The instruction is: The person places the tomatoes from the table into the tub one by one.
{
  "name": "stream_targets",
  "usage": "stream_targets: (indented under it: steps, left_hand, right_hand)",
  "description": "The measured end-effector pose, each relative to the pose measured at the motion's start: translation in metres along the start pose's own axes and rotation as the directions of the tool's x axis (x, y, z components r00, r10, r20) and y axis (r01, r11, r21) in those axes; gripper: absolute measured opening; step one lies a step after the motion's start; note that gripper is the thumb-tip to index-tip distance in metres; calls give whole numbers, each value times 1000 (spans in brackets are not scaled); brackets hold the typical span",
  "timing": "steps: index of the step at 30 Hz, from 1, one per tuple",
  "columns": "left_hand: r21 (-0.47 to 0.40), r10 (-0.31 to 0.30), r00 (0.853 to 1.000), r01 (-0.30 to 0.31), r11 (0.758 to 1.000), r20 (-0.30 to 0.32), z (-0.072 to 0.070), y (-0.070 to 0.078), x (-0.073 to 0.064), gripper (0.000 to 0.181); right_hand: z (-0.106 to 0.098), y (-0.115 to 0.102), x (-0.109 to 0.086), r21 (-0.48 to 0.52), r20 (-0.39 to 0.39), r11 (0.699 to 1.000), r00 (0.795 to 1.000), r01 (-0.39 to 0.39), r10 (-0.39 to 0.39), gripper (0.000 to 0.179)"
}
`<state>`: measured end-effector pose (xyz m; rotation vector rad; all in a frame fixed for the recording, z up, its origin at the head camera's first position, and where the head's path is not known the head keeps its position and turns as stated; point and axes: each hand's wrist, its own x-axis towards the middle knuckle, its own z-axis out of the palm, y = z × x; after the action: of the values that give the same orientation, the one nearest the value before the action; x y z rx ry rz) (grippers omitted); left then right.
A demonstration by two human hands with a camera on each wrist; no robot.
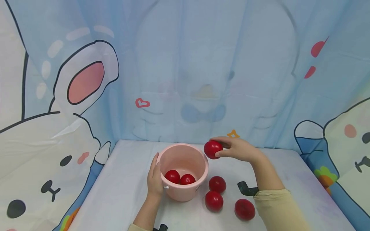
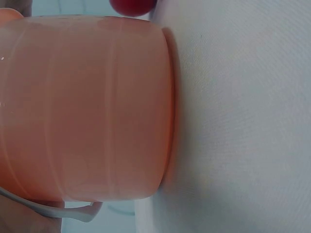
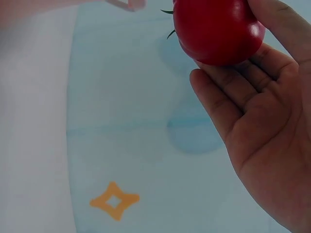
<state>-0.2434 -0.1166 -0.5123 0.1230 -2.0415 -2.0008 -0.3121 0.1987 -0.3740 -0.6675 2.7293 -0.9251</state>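
A pink bucket [image 1: 183, 192] stands upright on the white surface, with two red tomatoes [image 1: 172, 176] visible inside. My left hand [image 1: 155, 179] rests against the bucket's left side, its fingers fairly straight; in the left wrist view the bucket wall [image 2: 92, 107] fills much of the picture. Just right of the bucket's rim, my right hand [image 1: 238, 149] holds a tomato [image 1: 213, 149] between thumb and fingers, above the surface. The right wrist view shows green stem tips on this held tomato [image 3: 218, 29] and part of the palm [image 3: 272, 126].
To the right of the bucket lie two tomatoes close together [image 1: 217, 184] and another tomato [image 1: 244, 209] nearer the right sleeve. A light-blue curtain [image 1: 179, 80] with cartoon prints hangs behind the table [image 1: 124, 179]. A pale handle [image 2: 73, 212] hangs along the bucket's side.
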Motion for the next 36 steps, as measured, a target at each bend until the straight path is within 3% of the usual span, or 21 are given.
stream_targets:
  steps: [7,22,28,36]
  left_hand:
    - [0,-5,1000,5,1000,-2,0,1,1,44]
    - [-3,-16,1000,16,1000,1,0,0,1,44]
    - [4,-9,1000,9,1000,6,-1,0,0,45]
    - [4,-23,1000,23,1000,1,1,1,-1,47]
  right_hand:
    - [6,-18,17,18,47,1000,999,13,-13,67]
    - [28,-54,56,-49,106,998,993,49,-43,58]
    - [42,-66,73,-32,164,997,985,63,-57,57]
    - [62,-80,92,-70,240,987,963,146,-126,52]
